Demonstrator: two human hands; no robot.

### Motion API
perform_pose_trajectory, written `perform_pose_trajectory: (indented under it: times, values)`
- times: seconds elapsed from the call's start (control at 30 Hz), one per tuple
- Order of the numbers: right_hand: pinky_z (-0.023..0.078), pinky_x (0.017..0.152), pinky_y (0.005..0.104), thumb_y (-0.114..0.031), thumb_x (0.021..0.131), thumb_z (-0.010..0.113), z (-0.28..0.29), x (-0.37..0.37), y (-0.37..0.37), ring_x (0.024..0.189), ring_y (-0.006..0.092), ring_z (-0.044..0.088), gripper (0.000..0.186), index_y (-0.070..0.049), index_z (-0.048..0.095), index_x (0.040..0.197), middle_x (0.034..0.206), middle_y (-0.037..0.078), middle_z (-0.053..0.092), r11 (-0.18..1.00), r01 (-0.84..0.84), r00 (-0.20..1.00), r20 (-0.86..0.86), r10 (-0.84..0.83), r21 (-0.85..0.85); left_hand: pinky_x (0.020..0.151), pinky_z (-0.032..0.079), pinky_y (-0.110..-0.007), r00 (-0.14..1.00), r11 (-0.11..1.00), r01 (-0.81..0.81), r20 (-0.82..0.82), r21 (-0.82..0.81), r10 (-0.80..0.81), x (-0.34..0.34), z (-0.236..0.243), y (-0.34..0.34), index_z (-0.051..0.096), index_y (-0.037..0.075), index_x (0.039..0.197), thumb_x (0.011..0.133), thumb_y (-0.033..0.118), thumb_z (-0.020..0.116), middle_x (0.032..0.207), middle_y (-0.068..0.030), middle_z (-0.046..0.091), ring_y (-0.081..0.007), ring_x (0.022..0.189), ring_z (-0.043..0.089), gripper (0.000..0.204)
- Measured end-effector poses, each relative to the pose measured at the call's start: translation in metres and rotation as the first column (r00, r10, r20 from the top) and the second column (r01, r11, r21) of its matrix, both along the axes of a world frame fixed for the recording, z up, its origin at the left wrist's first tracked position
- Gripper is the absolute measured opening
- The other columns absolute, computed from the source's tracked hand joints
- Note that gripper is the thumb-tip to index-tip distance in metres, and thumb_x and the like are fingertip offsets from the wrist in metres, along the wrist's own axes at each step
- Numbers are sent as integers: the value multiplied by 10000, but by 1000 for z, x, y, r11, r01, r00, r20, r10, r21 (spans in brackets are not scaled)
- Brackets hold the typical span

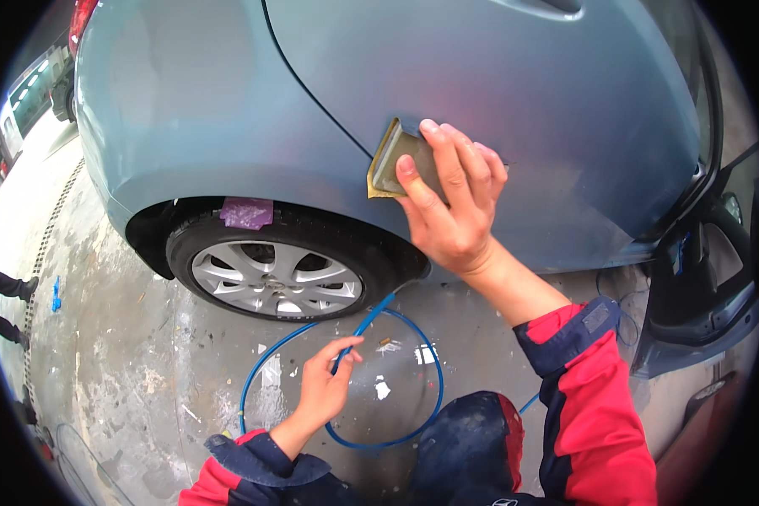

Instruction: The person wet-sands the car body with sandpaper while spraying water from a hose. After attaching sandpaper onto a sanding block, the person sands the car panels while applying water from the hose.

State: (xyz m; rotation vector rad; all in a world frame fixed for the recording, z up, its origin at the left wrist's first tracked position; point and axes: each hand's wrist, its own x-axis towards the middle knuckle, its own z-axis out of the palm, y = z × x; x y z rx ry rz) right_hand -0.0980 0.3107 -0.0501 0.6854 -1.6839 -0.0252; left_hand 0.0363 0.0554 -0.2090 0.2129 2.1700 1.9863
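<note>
My right hand [455, 202] grips a sanding block [384, 173] with yellowish paper, pressed on the grey-blue car body [582, 126] near a curved panel seam. Below it, my left hand [333, 375] is closed around a blue hose [367, 316], whose thin metal tip points up by the rear edge of the tyre. The wheel [277, 278] has silver spokes, and a purple patch [246, 212] sits at the top of its tyre, under the arch.
Hose loops lie on the stained grey floor [169, 354] before me. A detached dark door-like panel [683, 320] is at the right, with a red vehicle [691, 455] below it. Another person's dark-clad legs [8, 282] show at the left edge, near a small blue object [56, 293].
</note>
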Motion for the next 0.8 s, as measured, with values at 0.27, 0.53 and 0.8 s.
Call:
perform_pose_trajectory:
  times: [0.27,0.53,0.8]
  values:
    - [392,1089,452,-171,912,661,35,-14,-49,1236,299,663,274,-105,765,1156,1389,135,710,998,63,998,29,-63,-3,690,502,-283,1000,987,-24,1,-159,25,-2,-18,13,743,127,1315,1016,141,685,947,-60,744,-106,722,597,304]
    - [397,1048,461,-187,797,796,38,-4,-37,1230,310,655,358,-101,756,1142,1389,193,708,1000,0,997,-82,-1,-10,689,519,-313,999,975,18,-25,-223,-25,0,-16,1,721,135,1343,973,130,710,1020,-41,745,-134,702,601,370]
    - [401,1058,463,-163,793,806,33,-7,-35,1272,349,641,392,-62,762,1169,1435,220,674,999,-26,998,-59,25,-26,730,548,-363,999,947,51,26,-317,-45,2,-12,2,691,143,1386,962,181,702,1110,-82,733,-201,733,642,425]
